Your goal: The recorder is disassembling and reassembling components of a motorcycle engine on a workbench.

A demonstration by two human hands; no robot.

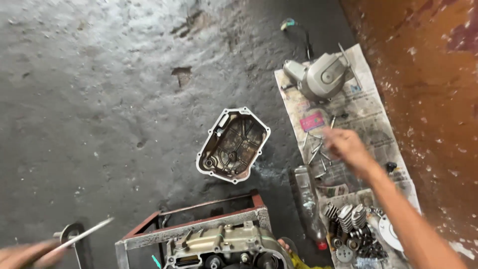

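The right hand (pixel 345 145) reaches over a scatter of loose bolts (pixel 316 149) on the newspaper (pixel 371 119); blur hides its fingers. The left hand (pixel 25 254) grips one long metal rod (pixel 82 233). One crankcase cover (pixel 233 144) lies open-side up on the concrete floor (pixel 99 99), one engine cover (pixel 321 74) on the paper.

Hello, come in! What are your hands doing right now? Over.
Left hand gripping thin metal rod. Right hand blurred, reaching over loose bolts on newspaper. Nothing in the way.
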